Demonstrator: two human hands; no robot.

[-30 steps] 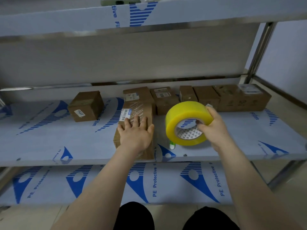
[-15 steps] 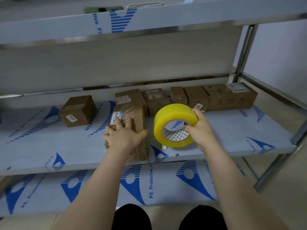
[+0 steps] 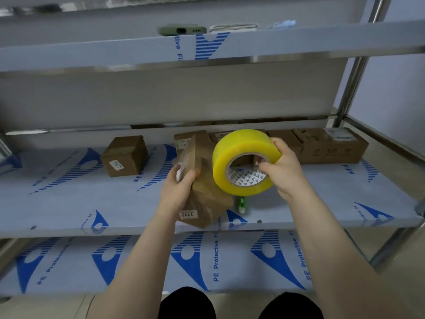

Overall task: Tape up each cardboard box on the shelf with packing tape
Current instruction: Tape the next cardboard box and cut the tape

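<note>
The left hand (image 3: 178, 192) grips 1 long cardboard box (image 3: 204, 199), tilted up at the front of the middle shelf (image 3: 69, 203). Just beside it, the right hand (image 3: 285, 171) clasps the yellow tape roll (image 3: 239, 155), thumb inside its core. More boxes (image 3: 331, 146) line the back.

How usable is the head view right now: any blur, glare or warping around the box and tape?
Head view: dim, flat light, no harsh glare; the top shelf edge is smeared and blurred; the box in the left hand is slightly soft, yet its 1107 label reads; the tape roll in the right hand looks crisp; wide-angle bowing bends straight lines near the borders.
</note>
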